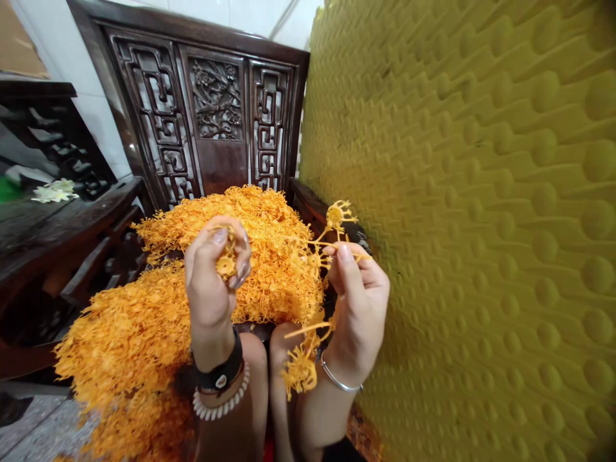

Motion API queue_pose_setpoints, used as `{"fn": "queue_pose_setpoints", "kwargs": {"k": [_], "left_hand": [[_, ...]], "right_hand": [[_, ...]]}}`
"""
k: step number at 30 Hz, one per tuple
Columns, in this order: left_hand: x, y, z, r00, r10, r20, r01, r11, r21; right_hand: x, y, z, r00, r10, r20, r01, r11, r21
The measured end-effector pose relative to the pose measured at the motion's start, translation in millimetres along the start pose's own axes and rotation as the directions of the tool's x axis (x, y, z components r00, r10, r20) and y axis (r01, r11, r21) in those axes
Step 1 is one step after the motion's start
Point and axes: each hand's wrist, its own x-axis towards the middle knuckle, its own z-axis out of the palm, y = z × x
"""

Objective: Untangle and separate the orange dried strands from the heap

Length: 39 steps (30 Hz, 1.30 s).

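Observation:
Several small orange plastic flower pieces are curled inside my left hand (216, 269), its fingers closed round them; one round piece (226, 264) shows its centre hole. My right hand (359, 295) pinches the thin stem of an orange plastic sprig (335, 217) between thumb and forefinger. More branched flower pieces (301, 369) dangle below that hand, beside the wrist. Both hands are raised in front of a large heap of the same orange pieces (269, 256), apart from each other. A second heap (135, 327) spreads at the lower left.
A dark carved wooden chair back (216, 160) stands behind the heap, with a wooden armrest (72, 231) on the left. A yellow-green bumpy mat (457, 224) rises along the whole right side. White flowers (55, 190) lie at the far left. My knees (253, 359) are below.

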Motion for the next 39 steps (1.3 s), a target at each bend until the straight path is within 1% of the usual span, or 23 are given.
{"fn": "queue_pose_setpoints", "kwargs": {"k": [3, 5, 8, 10, 12, 14, 16, 18, 20, 21, 22, 24, 27, 29, 30, 31, 32, 34, 35, 36, 37, 38, 39], "left_hand": [[-2, -8, 0.8, 0.98, -0.061, 0.19, 0.041, 0.994, 0.103], [-4, -14, 4.4, 0.961, -0.068, 0.268, 0.016, 0.981, 0.191], [-7, -20, 13.3, 0.948, 0.001, 0.318, -0.101, 0.95, 0.296], [-8, -21, 18.9, 0.938, 0.034, 0.346, -0.182, 0.896, 0.404], [-8, -20, 21.9, 0.93, 0.056, 0.363, -0.243, 0.835, 0.493], [-6, -18, 21.4, 0.919, 0.063, 0.388, -0.275, 0.81, 0.518], [-4, -16, 18.3, 0.899, 0.017, 0.438, -0.268, 0.812, 0.519], [-3, -13, 14.2, 0.857, -0.086, 0.509, -0.251, 0.792, 0.556], [-3, -10, 11.1, 0.818, -0.175, 0.548, -0.249, 0.751, 0.611], [-3, -8, 10.1, 0.808, -0.201, 0.553, -0.246, 0.739, 0.628], [-3, -7, 9.5, 0.805, -0.213, 0.553, -0.236, 0.74, 0.629], [-5, -3, 8.3, 0.809, -0.21, 0.549, -0.191, 0.79, 0.583], [-10, -1, 3.5, 0.811, -0.234, 0.537, -0.036, 0.895, 0.444], [-14, -4, -2.1, 0.838, -0.26, 0.48, 0.101, 0.938, 0.331], [-15, -7, -4.9, 0.842, -0.268, 0.469, 0.152, 0.95, 0.271], [-17, -11, -7.0, 0.833, -0.271, 0.482, 0.185, 0.958, 0.219], [-17, -15, -8.2, 0.811, -0.269, 0.519, 0.205, 0.962, 0.178], [-18, -24, -7.5, 0.736, -0.269, 0.621, 0.233, 0.962, 0.14], [-18, -28, -5.9, 0.702, -0.27, 0.659, 0.248, 0.96, 0.13], [-17, -31, -4.0, 0.692, -0.263, 0.673, 0.263, 0.959, 0.105], [-16, -32, -2.5, 0.692, -0.234, 0.683, 0.277, 0.96, 0.049], [-15, -32, -1.8, 0.694, -0.185, 0.696, 0.287, 0.957, -0.032], [-13, -31, -2.2, 0.698, -0.122, 0.706, 0.287, 0.95, -0.121]], "right_hand": [[1, 0, 2, 0.995, -0.074, -0.07, 0.07, 0.996, -0.055], [1, 0, 4, 0.993, -0.09, -0.073, 0.087, 0.995, -0.049], [1, 0, 5, 0.995, -0.078, -0.059, 0.077, 0.997, -0.017], [1, 1, 4, 0.998, -0.055, -0.041, 0.055, 0.998, 0.001], [2, 2, 2, 0.999, -0.013, 0.03, 0.013, 1.0, 0.008], [3, 4, 0, 0.994, -0.015, 0.108, 0.015, 1.0, -0.006], [5, 4, -2, 0.986, -0.064, 0.155, 0.07, 0.997, -0.035], [6, 3, -4, 0.971, -0.106, 0.216, 0.129, 0.987, -0.093], [5, 1, -6, 0.951, -0.091, 0.295, 0.141, 0.978, -0.152], [5, 1, -7, 0.946, -0.077, 0.314, 0.135, 0.977, -0.166], [4, 1, -7, 0.947, -0.068, 0.314, 0.124, 0.979, -0.161], [2, 1, -8, 0.963, -0.05, 0.266, 0.085, 0.989, -0.121], [-2, 1, -9, 0.973, -0.023, 0.23, 0.034, 0.998, -0.047], [-5, 1, -6, 0.949, 0.01, 0.314, -0.034, 0.997, 0.071], [-7, 0, -4, 0.921, 0.018, 0.389, -0.089, 0.982, 0.164], [-9, 0, -1, 0.886, 0.012, 0.464, -0.156, 0.95, 0.272], [-11, 1, 3, 0.844, -0.012, 0.535, -0.228, 0.896, 0.38], [-14, 3, 12, 0.768, -0.101, 0.633, -0.364, 0.744, 0.56], [-14, 4, 15, 0.739, -0.139, 0.659, -0.419, 0.671, 0.612], [-14, 6, 18, 0.72, -0.17, 0.673, -0.465, 0.601, 0.65], [-12, 7, 18, 0.716, -0.197, 0.669, -0.495, 0.532, 0.687], [-9, 8, 18, 0.722, -0.22, 0.656, -0.511, 0.469, 0.72], [-4, 8, 15, 0.748, -0.238, 0.619, -0.502, 0.407, 0.763]]}}
